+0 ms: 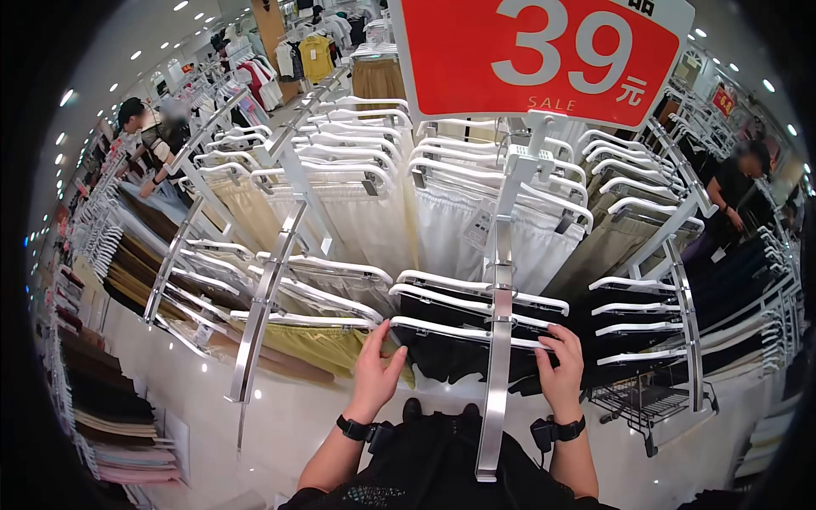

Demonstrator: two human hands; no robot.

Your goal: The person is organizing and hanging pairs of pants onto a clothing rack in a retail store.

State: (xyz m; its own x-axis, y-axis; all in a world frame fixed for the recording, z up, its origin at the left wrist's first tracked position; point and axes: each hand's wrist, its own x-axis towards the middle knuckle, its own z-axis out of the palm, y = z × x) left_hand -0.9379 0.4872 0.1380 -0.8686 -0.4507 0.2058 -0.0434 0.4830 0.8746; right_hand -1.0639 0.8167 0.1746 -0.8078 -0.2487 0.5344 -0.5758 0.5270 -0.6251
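Front on the rack, a white trouser hanger carries black trousers and hangs across a sloping metal display arm. My left hand is at this hanger's left end, fingertips against it and thumb held apart. At the opposite end, my right hand has its fingers spread and bent by the hanger tip, touching it. Neither hand is wrapped around the hanger. More white hangers with dark trousers sit close behind. Left of my left hand hang olive-green trousers on another white hanger.
A red sale sign stands above the rack. White trousers hang farther back. Other metal arms project toward me on both sides. A black wire cart stands low right. People are at the far left and right.
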